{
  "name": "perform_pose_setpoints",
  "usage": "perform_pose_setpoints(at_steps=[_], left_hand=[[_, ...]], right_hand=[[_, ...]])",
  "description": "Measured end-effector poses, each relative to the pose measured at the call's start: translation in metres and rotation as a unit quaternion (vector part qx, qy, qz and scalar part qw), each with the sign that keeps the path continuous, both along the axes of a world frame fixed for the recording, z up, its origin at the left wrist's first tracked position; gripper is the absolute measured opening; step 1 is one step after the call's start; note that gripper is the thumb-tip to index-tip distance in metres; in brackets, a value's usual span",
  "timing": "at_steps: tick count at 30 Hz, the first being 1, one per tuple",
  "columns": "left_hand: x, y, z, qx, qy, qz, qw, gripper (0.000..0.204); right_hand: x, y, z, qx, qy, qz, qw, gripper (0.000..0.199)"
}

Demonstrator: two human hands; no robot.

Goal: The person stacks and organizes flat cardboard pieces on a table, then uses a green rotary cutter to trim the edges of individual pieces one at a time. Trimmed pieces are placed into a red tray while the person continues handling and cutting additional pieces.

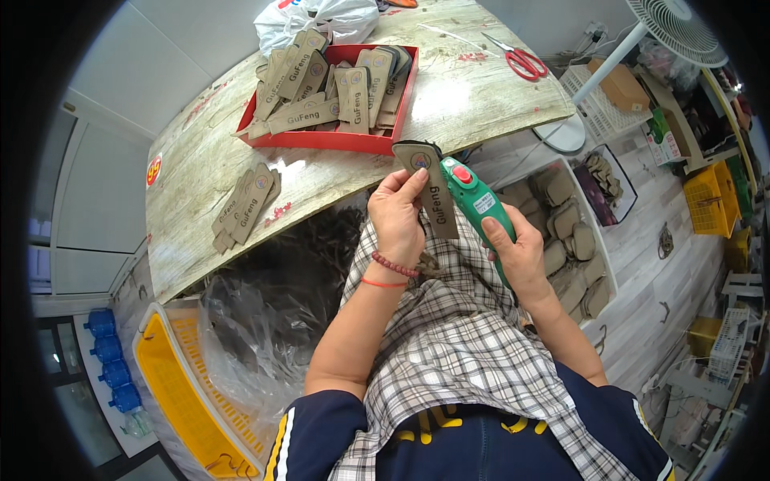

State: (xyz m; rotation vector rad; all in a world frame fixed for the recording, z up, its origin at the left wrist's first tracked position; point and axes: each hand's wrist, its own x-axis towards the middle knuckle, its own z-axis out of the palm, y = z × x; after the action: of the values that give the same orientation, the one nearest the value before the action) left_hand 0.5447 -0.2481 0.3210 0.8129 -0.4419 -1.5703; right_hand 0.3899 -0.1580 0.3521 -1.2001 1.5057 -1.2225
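the left hand (399, 216) holds a tan strip (435, 196) over the lap, beyond the near edge of the surface (473, 100); its thumb lies on the front, with the other fingers at the side and behind, so they pinch the strip near its rounded end. the right hand (521, 252) has its fingers closed around a green hand tool (483, 204), the thumb lying along the body, and the tool's head is at the strip's right edge; whether it touches, one cannot tell. the step in hand looks like trimming this edge. to do it well, the person should probably keep the strip flat and firm, lead the head evenly along the border, and hold the left fingertips away from the working end. a checked apron (449, 345) hangs below, and its loose cloth could perhaps be caught. on the surface stand a red box (321, 143) full of similar strips and, to the left, a small pile (250, 204); red scissors (525, 64) lie farther off. under the edge, a clear plastic bag (257, 337) and, on the right, a white crate (607, 276) of tan pieces leave little room for the elbows.
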Motion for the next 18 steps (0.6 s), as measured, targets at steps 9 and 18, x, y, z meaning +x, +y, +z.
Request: perform_pose_setpoints(at_steps=[9, 18], left_hand=[[0.015, 0.003, 0.005, -0.042, -0.094, -0.007, 0.995, 0.016], [0.029, -0.006, 0.011, -0.138, -0.234, 0.015, 0.962, 0.02]], right_hand=[[0.001, 0.002, 0.0, 0.003, -0.014, 0.016, 1.0, 0.046], [0.001, 0.002, -0.001, 0.006, -0.012, 0.03, 0.999, 0.045]])
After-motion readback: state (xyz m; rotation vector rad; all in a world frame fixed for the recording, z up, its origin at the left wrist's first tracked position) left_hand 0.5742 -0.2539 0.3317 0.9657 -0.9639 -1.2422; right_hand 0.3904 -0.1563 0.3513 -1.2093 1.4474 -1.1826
